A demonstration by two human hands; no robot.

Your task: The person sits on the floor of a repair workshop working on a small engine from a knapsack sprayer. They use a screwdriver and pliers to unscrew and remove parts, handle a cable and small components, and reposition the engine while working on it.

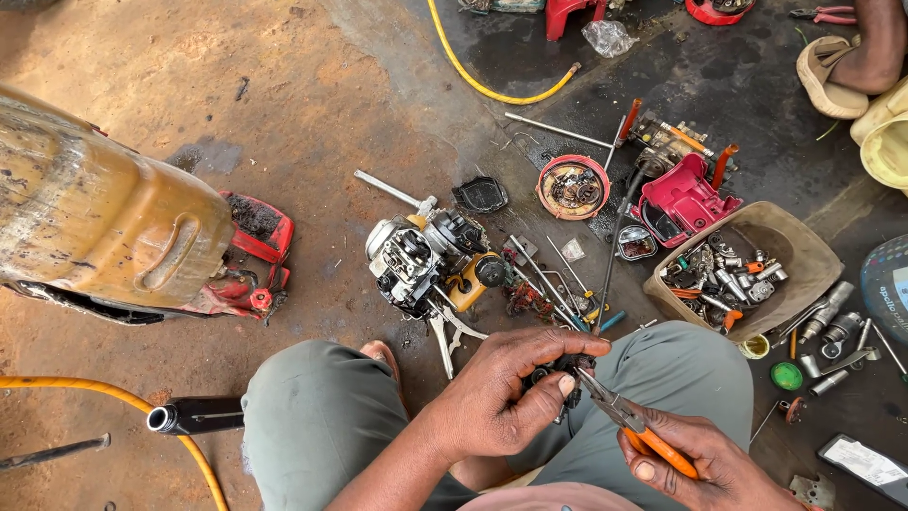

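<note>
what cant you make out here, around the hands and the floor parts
Head view only:
- Small dark part: mostly hidden by the left hand, kind unclear.
- Pliers: orange handles buried in the right hand; tips meet the part, grip unclear.
- Tray contents: too small to identify.
- Another person's foot: cut off by the top edge.

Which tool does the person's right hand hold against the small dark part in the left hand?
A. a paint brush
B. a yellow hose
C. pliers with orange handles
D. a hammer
C: the right hand grips orange-handled pliers, whose metal tips touch the small dark part held in the left hand.
</note>
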